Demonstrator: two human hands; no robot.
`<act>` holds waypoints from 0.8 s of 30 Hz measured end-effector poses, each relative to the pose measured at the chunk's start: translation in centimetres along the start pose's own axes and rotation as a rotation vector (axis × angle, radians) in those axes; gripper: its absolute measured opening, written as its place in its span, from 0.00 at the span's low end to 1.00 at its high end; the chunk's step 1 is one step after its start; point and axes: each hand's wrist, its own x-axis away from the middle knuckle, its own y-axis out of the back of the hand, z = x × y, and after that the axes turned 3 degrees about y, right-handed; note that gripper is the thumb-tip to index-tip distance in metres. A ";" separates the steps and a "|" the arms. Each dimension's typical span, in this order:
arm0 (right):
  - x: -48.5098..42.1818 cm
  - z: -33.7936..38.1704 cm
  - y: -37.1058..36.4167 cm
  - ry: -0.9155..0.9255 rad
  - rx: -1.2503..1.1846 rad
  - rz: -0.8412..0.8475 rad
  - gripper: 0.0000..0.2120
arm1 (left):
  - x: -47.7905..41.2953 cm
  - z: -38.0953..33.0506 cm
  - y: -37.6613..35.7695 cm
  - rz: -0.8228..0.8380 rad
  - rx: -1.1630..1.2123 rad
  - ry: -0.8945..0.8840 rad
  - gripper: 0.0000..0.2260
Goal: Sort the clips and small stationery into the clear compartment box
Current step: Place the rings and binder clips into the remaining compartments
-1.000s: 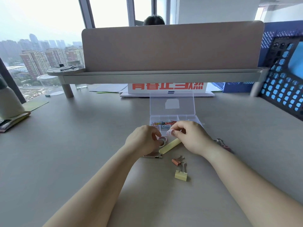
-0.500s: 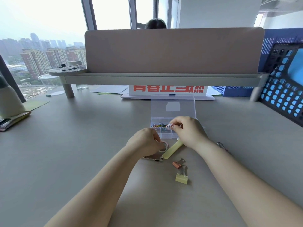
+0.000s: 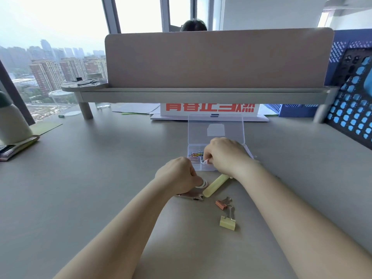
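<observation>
While pinching a small pale item point(image 3: 204, 162) over the clear compartment box point(image 3: 233, 127) (lid raised) with the right hand point(image 3: 223, 154), grips a white ring point(image 3: 204, 183) on the counter point(image 3: 120, 168) with the left hand point(image 3: 177, 174).

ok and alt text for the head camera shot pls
A person's right hand pinches a small white piece over an open clear compartment box on a grey desk, while the left hand grips a white ring just in front of it. A pale yellow stick, an orange binder clip and a yellow binder clip lie nearby.
</observation>
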 end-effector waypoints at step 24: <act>0.0 -1.4 -0.5 -0.091 -0.282 0.072 0.16 | 1.0 0.4 2.3 -0.138 0.024 -0.100 0.06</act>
